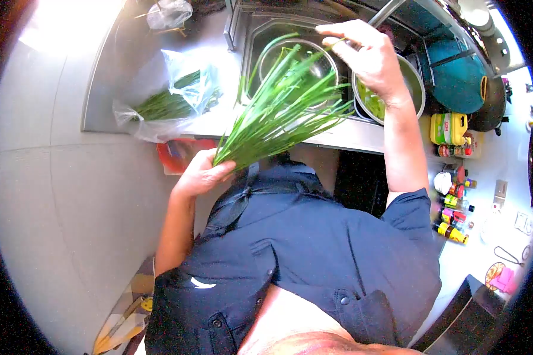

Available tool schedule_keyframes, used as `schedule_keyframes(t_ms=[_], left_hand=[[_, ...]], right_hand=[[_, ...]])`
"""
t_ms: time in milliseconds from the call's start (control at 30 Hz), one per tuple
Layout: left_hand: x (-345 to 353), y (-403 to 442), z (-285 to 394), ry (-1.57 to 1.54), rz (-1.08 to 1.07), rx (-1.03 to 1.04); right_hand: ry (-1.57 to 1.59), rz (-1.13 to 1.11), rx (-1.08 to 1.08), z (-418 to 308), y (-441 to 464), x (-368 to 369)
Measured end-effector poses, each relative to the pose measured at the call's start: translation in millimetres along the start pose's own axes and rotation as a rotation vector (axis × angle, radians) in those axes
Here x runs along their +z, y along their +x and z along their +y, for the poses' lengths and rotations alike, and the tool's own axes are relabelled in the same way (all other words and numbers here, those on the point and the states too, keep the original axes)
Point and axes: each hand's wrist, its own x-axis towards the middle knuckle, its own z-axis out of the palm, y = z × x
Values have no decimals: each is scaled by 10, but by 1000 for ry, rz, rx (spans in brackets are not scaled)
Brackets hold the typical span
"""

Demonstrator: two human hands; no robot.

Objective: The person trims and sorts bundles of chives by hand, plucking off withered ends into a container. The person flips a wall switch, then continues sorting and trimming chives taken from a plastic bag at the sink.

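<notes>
My left hand (206, 173) is closed around the lower ends of a bunch of green chives (284, 115), whose long blades fan out up and to the right. Their tips reach over the counter edge and the sink. Raised at the right of the sink, my right hand (367, 56) has thumb and fingers bent around a thin yellowish chive blade (336, 43). Behind the bunch, a clear round bowl (272, 53) sits in the sink basin (251, 36), partly hidden by the blades. Below my right hand stands a round pot (419, 97) with pale green pieces inside.
More chives (166, 106) lie in a clear plastic bag (189, 65) on the steel counter (124, 65). A crumpled plastic bag (169, 15) is farther back. To the right are a teal round lid-like object (456, 77), a yellow oil jug (449, 129) and several bottles (453, 232).
</notes>
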Motion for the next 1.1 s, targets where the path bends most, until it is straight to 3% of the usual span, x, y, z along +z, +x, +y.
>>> schedule_keyframes(t_ms=[133,200,267,333,367,467,600,867,1100], left_hand=[[-20,13,-8,142,-30,-12],[5,8,17,148,-32,14],[31,2,76,161,-37,39],[46,4,109,245,-59,12],[51,19,95,274,-66,46],[70,52,45,291,-68,109],[70,64,83,319,-64,92],[53,47,141,317,-73,73],[54,84,60,297,-48,117]], right_hand=[[71,184,56,18,101,-132],[171,97,66,45,165,-256],[232,-52,346,-330,286,-393],[120,-210,256,-403,381,-386],[83,-296,49,-308,411,-357],[67,-645,43,65,424,-134],[213,-837,-96,44,457,-10],[110,-977,-46,-48,505,7],[126,-837,-118,-118,454,94]])
